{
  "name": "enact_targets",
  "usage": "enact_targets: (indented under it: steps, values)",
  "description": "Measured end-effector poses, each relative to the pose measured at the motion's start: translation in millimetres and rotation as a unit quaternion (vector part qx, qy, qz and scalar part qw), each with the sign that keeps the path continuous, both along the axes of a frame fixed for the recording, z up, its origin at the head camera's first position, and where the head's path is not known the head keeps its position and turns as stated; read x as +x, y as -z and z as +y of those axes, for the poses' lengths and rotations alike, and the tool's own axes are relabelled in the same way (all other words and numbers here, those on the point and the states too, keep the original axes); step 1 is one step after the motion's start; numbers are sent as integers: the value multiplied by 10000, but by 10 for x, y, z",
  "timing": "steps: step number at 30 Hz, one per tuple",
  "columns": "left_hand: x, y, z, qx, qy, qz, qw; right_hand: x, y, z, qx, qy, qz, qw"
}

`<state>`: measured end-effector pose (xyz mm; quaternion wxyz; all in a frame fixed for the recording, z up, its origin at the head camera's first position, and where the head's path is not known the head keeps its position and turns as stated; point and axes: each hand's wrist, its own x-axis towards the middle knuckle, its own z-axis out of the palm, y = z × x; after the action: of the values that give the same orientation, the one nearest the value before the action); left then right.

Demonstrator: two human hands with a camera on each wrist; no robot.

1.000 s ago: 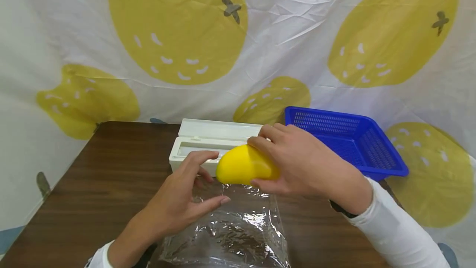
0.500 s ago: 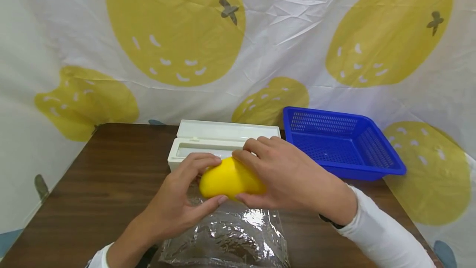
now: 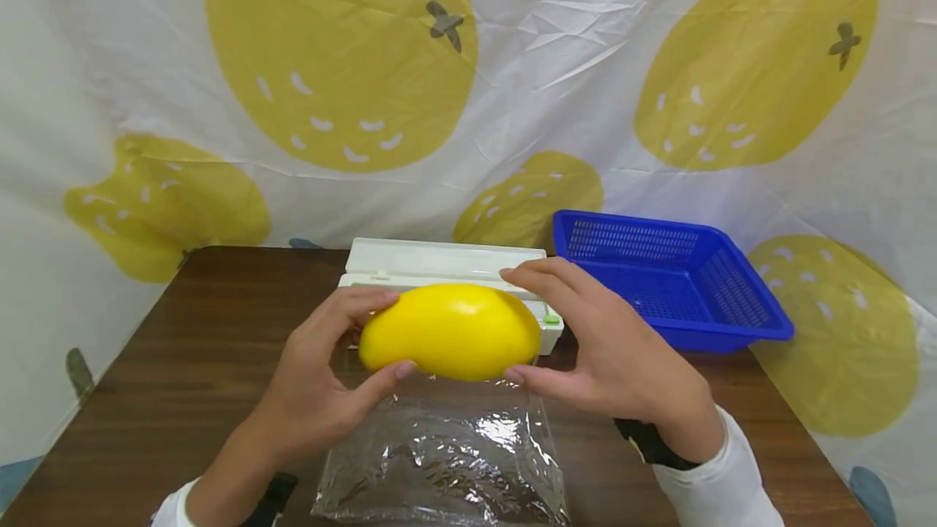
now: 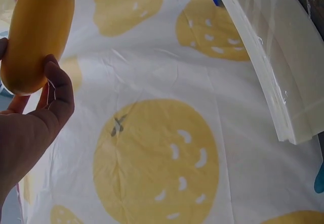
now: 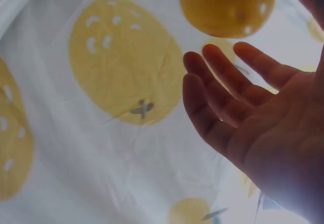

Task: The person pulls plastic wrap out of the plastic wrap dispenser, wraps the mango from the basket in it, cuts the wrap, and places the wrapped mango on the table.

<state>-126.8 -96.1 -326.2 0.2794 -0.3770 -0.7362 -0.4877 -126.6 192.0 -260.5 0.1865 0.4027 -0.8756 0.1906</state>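
A smooth yellow mango (image 3: 450, 330) is held above the table in the head view. My left hand (image 3: 315, 364) grips its left end, thumb at the front and fingers behind. In the left wrist view the same mango (image 4: 38, 32) sits between the thumb and fingers of the left hand (image 4: 40, 113). Near the mango's right end is my right hand (image 3: 607, 340), its fingers spread. The right wrist view shows a gap between the right hand (image 5: 273, 102) and the mango (image 5: 228, 6). Below lies a sheet of clear cling film (image 3: 446, 462).
Behind the mango stands a white cling film dispenser (image 3: 446, 257) with its lid raised and a green slider at its right end. A blue plastic basket (image 3: 769, 320) is at the back right. The dark wood table (image 3: 190, 381) meets a fruit-print curtain (image 3: 542, 88).
The mango has passed from my right hand to my left. The left fingers have come onto its left end, and the right hand has let go and opened beside it.
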Motion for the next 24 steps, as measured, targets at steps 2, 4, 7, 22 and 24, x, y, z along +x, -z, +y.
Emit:
enact_targets:
  steps: [2,4,7,22,24]
  values:
    - [1,0,-18,-3,-12,-112,9999,-21,86,29,-272,-166,-102,9994]
    - [-4,4,-31,-22,-18,-208,9998,-47,156,40,-500,-342,-113,9981]
    - [-19,17,-41,-77,-18,-325,9994,-81,232,45,-733,-540,-26,9958]
    - [-117,84,-63,-573,-186,-733,9955,-122,414,70,-975,-476,-100,9940]
    - [-137,97,-65,-661,-211,-751,9948,-137,450,71,-1008,-445,-171,9938]
